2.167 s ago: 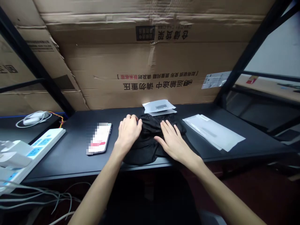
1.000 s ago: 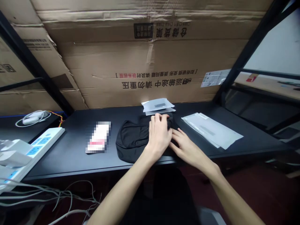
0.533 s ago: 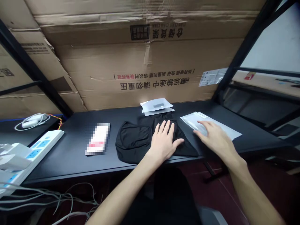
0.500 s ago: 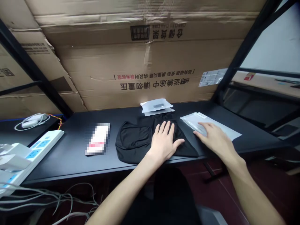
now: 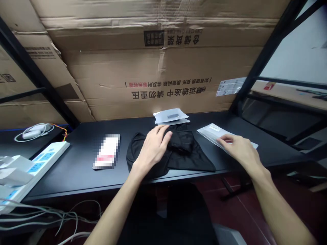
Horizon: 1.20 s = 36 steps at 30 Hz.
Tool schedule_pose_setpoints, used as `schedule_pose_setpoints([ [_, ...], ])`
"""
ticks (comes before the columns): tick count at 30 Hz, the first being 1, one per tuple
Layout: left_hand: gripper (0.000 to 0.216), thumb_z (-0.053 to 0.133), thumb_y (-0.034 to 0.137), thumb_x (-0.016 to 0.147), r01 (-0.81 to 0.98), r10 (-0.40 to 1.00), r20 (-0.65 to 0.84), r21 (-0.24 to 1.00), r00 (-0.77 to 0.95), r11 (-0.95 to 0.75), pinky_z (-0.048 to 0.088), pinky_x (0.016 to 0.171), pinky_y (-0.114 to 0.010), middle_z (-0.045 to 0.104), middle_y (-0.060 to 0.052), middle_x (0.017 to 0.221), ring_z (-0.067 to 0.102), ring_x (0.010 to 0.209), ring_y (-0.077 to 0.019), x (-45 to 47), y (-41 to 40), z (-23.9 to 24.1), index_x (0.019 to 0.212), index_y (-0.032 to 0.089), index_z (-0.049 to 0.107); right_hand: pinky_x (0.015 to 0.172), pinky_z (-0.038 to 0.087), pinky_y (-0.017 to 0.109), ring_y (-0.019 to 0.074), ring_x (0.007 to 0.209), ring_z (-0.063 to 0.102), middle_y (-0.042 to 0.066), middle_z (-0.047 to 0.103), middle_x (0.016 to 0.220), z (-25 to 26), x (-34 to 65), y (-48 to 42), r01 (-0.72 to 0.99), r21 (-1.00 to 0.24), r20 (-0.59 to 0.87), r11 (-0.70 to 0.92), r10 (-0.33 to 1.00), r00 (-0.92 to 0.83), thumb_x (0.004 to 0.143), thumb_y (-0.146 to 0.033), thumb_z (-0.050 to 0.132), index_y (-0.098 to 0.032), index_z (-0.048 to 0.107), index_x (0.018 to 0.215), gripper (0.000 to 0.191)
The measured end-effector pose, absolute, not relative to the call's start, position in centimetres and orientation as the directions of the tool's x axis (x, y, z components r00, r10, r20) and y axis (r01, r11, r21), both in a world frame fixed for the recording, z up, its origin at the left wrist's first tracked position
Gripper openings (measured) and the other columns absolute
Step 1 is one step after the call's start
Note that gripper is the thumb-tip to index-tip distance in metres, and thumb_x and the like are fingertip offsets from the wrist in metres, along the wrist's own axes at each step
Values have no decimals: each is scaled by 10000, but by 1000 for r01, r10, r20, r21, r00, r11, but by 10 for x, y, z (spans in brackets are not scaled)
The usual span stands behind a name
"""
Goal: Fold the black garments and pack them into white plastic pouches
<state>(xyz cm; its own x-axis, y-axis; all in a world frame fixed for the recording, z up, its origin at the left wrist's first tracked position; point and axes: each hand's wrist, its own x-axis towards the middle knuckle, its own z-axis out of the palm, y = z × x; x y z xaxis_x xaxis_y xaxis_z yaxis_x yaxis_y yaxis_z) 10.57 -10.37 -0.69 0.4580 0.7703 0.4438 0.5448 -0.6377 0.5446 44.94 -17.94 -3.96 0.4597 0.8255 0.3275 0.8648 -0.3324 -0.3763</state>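
A piece of black stretchy fabric (image 5: pixel 191 156) lies spread and partly bunched on the dark table; what kind of item it is, I cannot tell. My left hand (image 5: pixel 154 144) rests over its left half, fingers loosely bent and the thumb standing apart, with part of the cloth hidden beneath. To the right, my right hand (image 5: pixel 238 148) pinches the near edge of a frosted plastic bag (image 5: pixel 211 131) with a small white label. Behind the fabric another frosted plastic bag (image 5: pixel 171 116) lies against the cardboard, its mouth gaping slightly.
A pixelated white and red item (image 5: pixel 107 151) lies on the tabletop (image 5: pixel 84 149), left of the fabric. A white power strip (image 5: pixel 46 160) with plugs and a coiled white cable (image 5: pixel 35 131) are farther left. A large cardboard sheet (image 5: pixel 158 64) stands behind, between black metal posts.
My left hand has shifted left across the fabric, uncovering its bunched middle. My right hand has moved slightly right, and the bag beneath it has turned a little.
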Motion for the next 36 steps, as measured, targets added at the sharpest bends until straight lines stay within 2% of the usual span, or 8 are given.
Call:
schedule_pose_setpoints([
  [5,346,417,367,1130,499,769,513,586,383,-639,452,1182,-376,657,-74,1394,619,1320,-226,87,-91,12,1333,251,672,589,384,407,260,617,622,152,786,807,-23,448,-180,854,-387,441,-349,743,503,907,-529,702,-252,867,914,322],
  [9,287,474,302,1106,466,673,612,492,415,-735,461,1165,-351,668,-67,1360,617,1309,-217,99,-91,32,1301,254,678,750,482,425,313,864,703,149,809,1014,-1,416,-174,863,-391,601,-318,623,502,972,-462,654,-245,838,1035,291],
  [13,349,519,267,1082,511,526,684,254,506,-821,400,1221,-397,613,-68,1485,513,1432,-243,119,-95,38,1413,290,629,987,502,462,324,1109,690,130,791,1183,15,354,-156,977,-206,810,61,571,135,1071,-389,535,-241,810,1110,315],
  [16,325,563,225,1047,631,533,715,165,453,-758,374,1223,-448,627,-81,1453,488,1431,-285,121,-97,28,1345,288,678,1080,457,478,295,1198,669,57,804,1183,18,306,-139,936,-49,802,348,573,-171,1082,-294,532,-320,802,1148,280],
  [22,268,673,257,960,658,680,583,301,446,-690,473,1085,-438,697,-62,1254,611,1197,-276,87,-100,10,1222,284,720,1064,454,457,260,1151,680,26,815,1189,2,266,-121,850,-27,707,526,611,-356,1096,-229,487,-329,806,1159,341],
  [28,302,521,229,1033,520,745,450,534,492,-667,531,1005,-362,696,-45,1192,655,1111,-228,72,-106,1,1221,296,747,1026,465,437,246,1090,687,21,820,1158,-17,274,-123,835,-66,707,546,616,-347,1111,-291,494,-334,810,1149,321],
  [32,323,483,199,1036,510,765,418,574,489,-640,531,1026,-366,699,-50,1166,662,1107,-227,78,-105,-2,1168,276,767,1033,467,461,253,1073,683,26,814,1130,-17,278,-124,837,-106,680,538,653,-334,1104,-292,498,-355,810,1153,322],
  [36,336,462,219,1061,530,776,433,568,459,-630,533,1047,-382,703,-67,1181,662,1132,-237,87,-99,-3,1204,251,765,1079,487,516,304,1218,646,83,738,1296,-13,272,-147,785,-349,728,513,675,-118,1068,-331,555,-357,751,1296,302],
])
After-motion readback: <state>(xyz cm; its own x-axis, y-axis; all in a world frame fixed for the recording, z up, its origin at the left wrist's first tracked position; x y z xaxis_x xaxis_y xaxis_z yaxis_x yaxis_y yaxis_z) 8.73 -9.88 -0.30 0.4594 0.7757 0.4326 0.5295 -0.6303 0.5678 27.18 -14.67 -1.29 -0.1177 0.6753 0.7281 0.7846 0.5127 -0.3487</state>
